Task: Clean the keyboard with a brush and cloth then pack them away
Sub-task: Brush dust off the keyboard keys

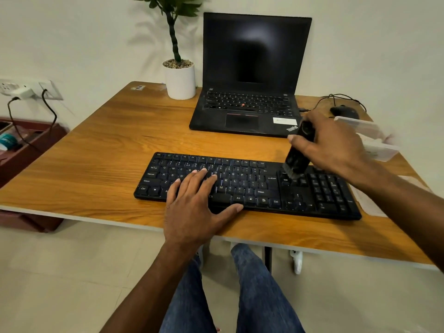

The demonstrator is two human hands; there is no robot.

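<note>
A black keyboard (pixel 249 186) lies across the front of the wooden table (pixel 101 145). My left hand (pixel 194 203) rests flat on its left-middle keys, fingers straight, thumb along the front edge. My right hand (pixel 329 143) grips a black brush (pixel 298 152) by its handle, tilted, with the bristles down on the keys between the main block and the number pad. A white cloth (pixel 367 200) lies on the table to the right of the keyboard, partly hidden by my right forearm.
An open black laptop (pixel 249 92) stands behind the keyboard. A potted plant in a white pot (pixel 180 80) sits to its left. A clear plastic box (pixel 370 138) and a black mouse (pixel 344 111) with its cable are at the right rear.
</note>
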